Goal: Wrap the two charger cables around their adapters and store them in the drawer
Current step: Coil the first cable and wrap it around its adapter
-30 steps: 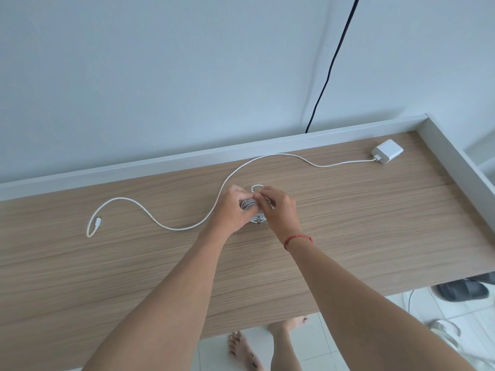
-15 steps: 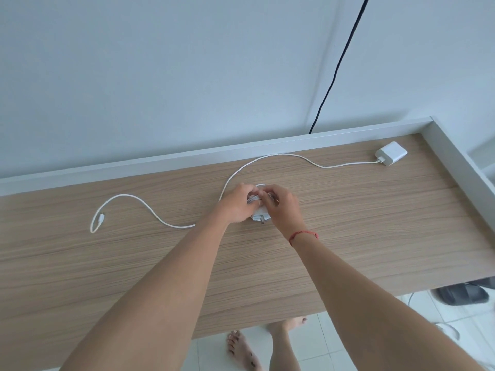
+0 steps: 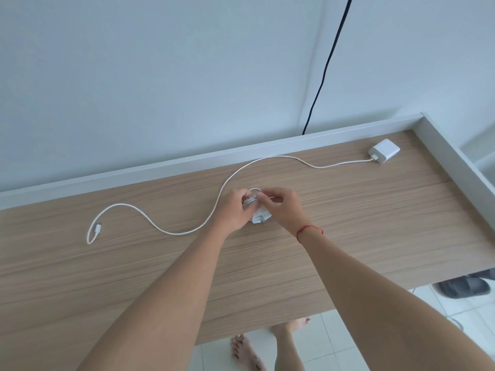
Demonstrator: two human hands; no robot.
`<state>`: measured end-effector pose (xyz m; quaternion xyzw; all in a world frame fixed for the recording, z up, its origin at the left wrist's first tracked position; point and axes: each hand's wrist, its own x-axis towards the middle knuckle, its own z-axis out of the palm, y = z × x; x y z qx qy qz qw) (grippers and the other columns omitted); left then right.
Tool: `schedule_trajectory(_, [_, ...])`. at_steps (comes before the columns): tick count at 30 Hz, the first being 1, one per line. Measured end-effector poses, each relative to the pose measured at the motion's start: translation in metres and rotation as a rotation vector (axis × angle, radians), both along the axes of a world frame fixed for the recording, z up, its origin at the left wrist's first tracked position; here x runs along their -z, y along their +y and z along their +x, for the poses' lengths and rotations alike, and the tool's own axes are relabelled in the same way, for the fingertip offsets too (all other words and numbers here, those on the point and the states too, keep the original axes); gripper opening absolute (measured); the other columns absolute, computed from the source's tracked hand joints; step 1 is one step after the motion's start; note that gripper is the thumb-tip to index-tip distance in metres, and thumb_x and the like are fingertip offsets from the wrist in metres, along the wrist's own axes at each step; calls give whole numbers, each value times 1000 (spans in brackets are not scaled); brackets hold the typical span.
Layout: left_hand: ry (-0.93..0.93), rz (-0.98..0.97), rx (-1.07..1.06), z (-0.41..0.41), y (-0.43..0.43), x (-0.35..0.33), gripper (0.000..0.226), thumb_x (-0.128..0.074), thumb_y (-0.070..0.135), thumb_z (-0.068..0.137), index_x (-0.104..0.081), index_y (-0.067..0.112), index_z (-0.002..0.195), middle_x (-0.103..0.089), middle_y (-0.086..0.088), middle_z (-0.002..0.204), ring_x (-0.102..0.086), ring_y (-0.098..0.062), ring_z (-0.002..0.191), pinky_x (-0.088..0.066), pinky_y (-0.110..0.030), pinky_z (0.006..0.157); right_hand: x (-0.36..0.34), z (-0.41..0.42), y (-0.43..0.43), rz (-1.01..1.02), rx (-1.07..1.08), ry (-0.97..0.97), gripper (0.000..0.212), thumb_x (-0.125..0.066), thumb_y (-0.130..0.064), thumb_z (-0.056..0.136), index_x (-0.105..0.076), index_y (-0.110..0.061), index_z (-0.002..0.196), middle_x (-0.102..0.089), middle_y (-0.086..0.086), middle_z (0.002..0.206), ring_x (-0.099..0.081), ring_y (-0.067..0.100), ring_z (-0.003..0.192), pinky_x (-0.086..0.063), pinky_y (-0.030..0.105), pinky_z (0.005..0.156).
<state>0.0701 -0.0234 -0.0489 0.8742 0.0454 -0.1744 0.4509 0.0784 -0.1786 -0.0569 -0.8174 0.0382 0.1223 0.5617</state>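
While the left hand stayed clamped around the first adapter at the middle of the wooden bench, the right hand had opened a little compared with a moment earlier, its fingers lifted and pinched at the top of the bundle instead of pressed flat over it. The cable coils sat tight between the two hands, and a small loop stuck out at the far side, so the winding looked almost finished, with the last end probably being tucked in. The adapter's plug prongs pointed toward the near edge, now easier to see than before because the right hand had shifted off them. Both hands were together on that one bundle, the left closed on it and the right gripping only the loose end with its fingertips.

The second adapter lay untouched at the far right corner of the bench, and its long white cable ran in a wavy line leftward, passing behind the left hand and ending in a connector well to the left. It had not moved. That meant roughly half of the wrapping remained, and no drawer was visible, so storage had not started. The main risk seemed to be the coils springing loose if the tail was not secured before the bundle was let go.
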Motion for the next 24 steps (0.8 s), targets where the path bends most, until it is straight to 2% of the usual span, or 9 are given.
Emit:
schedule_trajectory(2, [28,-56,-66,1,0,4,11,-63,39,83,-61,28,85,-67,-6,94,-68,-26,89,-57,-49,80,-7,-2,-4,69,-63,29,21,-66,-16,88,-72,-10,107,-73,0,104,-68,12,101,-52,27,93])
schedule_trajectory(4, [47,-87,-93,1,-2,0,6,-65,28,88,-61,27,84,-67,-9,94,-68,-29,91,-57,-50,81,-14,-5,-7,93,-117,37,26,-61,-5,90,-68,-6,115,-71,2,109,-66,13,104,-51,24,96])
schedule_trajectory(7, [136,-180,-119,0,-4,-7,5,-64,17,92,-61,16,88,-66,-17,97,-65,-27,88,-60,-39,78,-16,-6,-8,117,-132,60,30,-57,2,92,-63,0,122,-67,2,108,-64,13,104,-49,6,82])
schedule_trajectory(9, [164,-234,-130,-1,-3,-8,7,-63,14,92,-62,15,85,-63,-17,95,-62,-23,87,-59,-33,76,-15,-6,-7,118,-139,70,34,-59,1,92,-60,0,126,-65,2,115,-62,11,108,-47,2,81])
schedule_trajectory(11, [160,-272,-160,-3,-3,-8,6,-63,13,92,-64,14,86,-64,-16,95,-63,-24,89,-59,-38,80,-11,-6,-6,121,-112,76,31,-60,-1,91,-60,-7,121,-66,7,119,-62,11,107,-51,10,83])
schedule_trajectory(15, [150,-300,-235,-8,-6,-3,5,-63,17,93,-65,14,95,-67,-17,100,-68,-26,93,-60,-36,78,-6,-11,-1,10,-31,-9,14,-64,-8,84,-62,-22,85,-72,8,93,-69,21,90,-58,44,80])
schedule_trajectory(18, [153,-303,-271,-10,-9,-2,10,-62,20,94,-66,13,99,-68,-20,102,-69,-27,94,-60,-34,77,-7,-16,1,24,-17,-9,11,-67,-14,76,-64,-22,82,-73,3,88,-70,18,85,-58,45,80])
schedule_trajectory(20, [160,-303,-282,-10,-10,-2,9,-61,20,94,-65,13,98,-67,-19,102,-68,-26,95,-60,-35,79,-7,-19,0,51,-5,6,12,-70,-11,73,-65,-16,82,-71,-2,91,-70,15,91,-58,45,84])
schedule_trajectory(24, [158,-347,-304,-13,-10,-1,14,-60,19,95,-67,9,102,-67,-20,104,-69,-26,96,-60,-35,80,-5,-22,0,41,-34,-24,17,-78,-12,72,-71,-11,88,-72,-2,100,-66,7,103,-53,33,95])
